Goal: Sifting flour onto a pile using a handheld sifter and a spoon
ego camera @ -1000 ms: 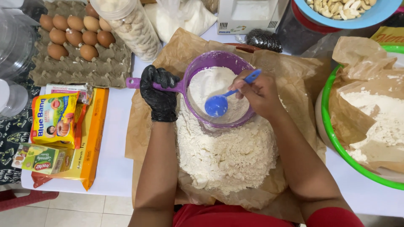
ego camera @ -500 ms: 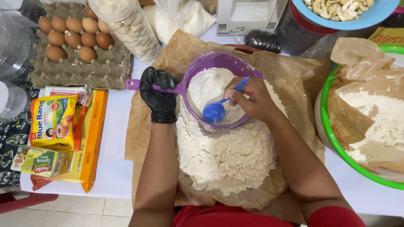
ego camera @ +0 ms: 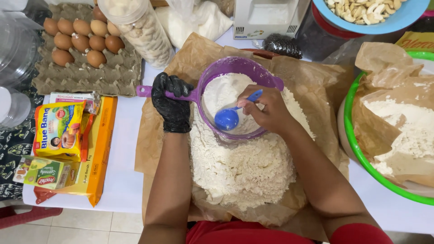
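Near the middle of the table (ego camera: 126, 149), a purple sieve (ego camera: 235, 68) sits over a big heap of flour (ego camera: 244, 167) that lies on brown paper (ego camera: 312, 81). The left hand (ego camera: 171, 105), in a black glove, is wrapped tight around the sieve's handle, which sticks out to the left. The right hand (ego camera: 266, 108) is bare and pinches the handle of a blue spoon (ego camera: 228, 118), whose bowl rests inside the sieve against the flour there. The two hands are apart, one on each side of the sieve.

On the far left, a grey egg tray (ego camera: 90, 77) holds brown eggs (ego camera: 81, 40) in its far rows. Just right of it lies a clear jar (ego camera: 140, 29) filled with pale pieces. Nearer on the left, a yellow packet (ego camera: 58, 131) and a small green box (ego camera: 43, 171) lie on top of a long orange box (ego camera: 99, 153).

On the right, a white bowl with a green rim (ego camera: 350, 131) holds more brown paper with flour on it. At the far right edge, a blue bowl (ego camera: 398, 20) holds pale nuts (ego camera: 361, 9).
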